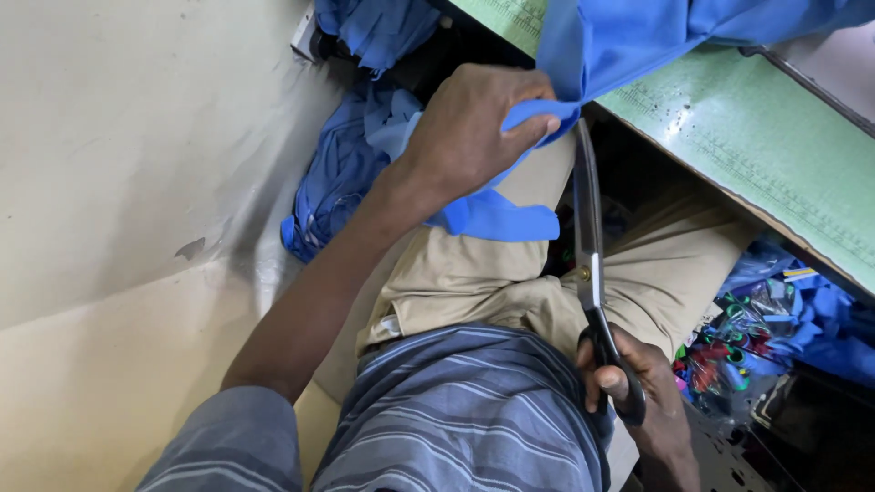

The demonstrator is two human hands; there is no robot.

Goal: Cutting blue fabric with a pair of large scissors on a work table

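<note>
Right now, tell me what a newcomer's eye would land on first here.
At centre, the left hand grips bright blue fabric hanging off the green cutting mat at upper right. Below it, the right hand holds long black-handled scissors, blades pointing up at the cloth's edge.

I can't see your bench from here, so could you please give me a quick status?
Left hand pinching blue fabric taut. Right hand gripping scissors, blades at the fabric edge. Nothing blocking the blades.

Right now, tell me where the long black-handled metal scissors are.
In the head view, right of centre: the long black-handled metal scissors are gripped by the right hand over the lap, blades pointing up to the blue cloth that the left hand pinches.
</note>
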